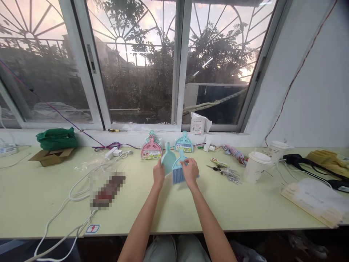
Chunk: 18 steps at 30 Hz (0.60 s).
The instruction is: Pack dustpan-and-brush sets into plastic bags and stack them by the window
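My left hand (159, 172) is closed on the edge of a light teal dustpan (168, 160), held upright just above the table. In my right hand (190, 169) is a small teal hand brush (178, 175) with blue bristles pointing down. The brush stands close beside the dustpan's right side and overlaps it in view; I cannot tell whether they touch. Behind them, a pink dustpan-and-brush set (151, 149) leans at the wall, with more sets stacked behind it. A packaged teal set (184, 141) leans to its right.
Scissors and a bundle of small metal-looking pieces (230, 174) lie to the right, near white lidded cups (256, 165) and a tissue pack (313, 200). White cables (73, 193) and a blurred-out item (109, 191) lie left. A green bag rests on a cardboard box (51, 157).
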Each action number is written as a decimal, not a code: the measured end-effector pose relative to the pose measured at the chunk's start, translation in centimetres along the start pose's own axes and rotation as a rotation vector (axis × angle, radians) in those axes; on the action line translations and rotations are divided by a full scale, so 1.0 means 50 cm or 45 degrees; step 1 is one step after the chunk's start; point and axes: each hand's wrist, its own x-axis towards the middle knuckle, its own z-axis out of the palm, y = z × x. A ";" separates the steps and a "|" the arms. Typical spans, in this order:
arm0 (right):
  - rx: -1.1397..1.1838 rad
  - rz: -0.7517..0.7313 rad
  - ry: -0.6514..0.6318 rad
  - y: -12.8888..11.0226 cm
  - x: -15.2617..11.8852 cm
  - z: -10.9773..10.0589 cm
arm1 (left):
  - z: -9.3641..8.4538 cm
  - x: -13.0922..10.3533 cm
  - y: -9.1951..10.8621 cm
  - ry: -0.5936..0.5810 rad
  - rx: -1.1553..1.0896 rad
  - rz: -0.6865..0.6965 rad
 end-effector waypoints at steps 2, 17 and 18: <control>-0.091 0.021 -0.078 0.030 0.011 -0.009 | -0.029 0.017 -0.020 0.047 0.086 -0.072; -0.879 0.046 -0.598 0.183 0.029 0.024 | -0.140 -0.006 -0.097 -0.392 1.193 -0.075; -0.874 0.073 -0.637 0.182 0.036 0.020 | -0.136 -0.003 -0.094 -0.397 1.208 -0.069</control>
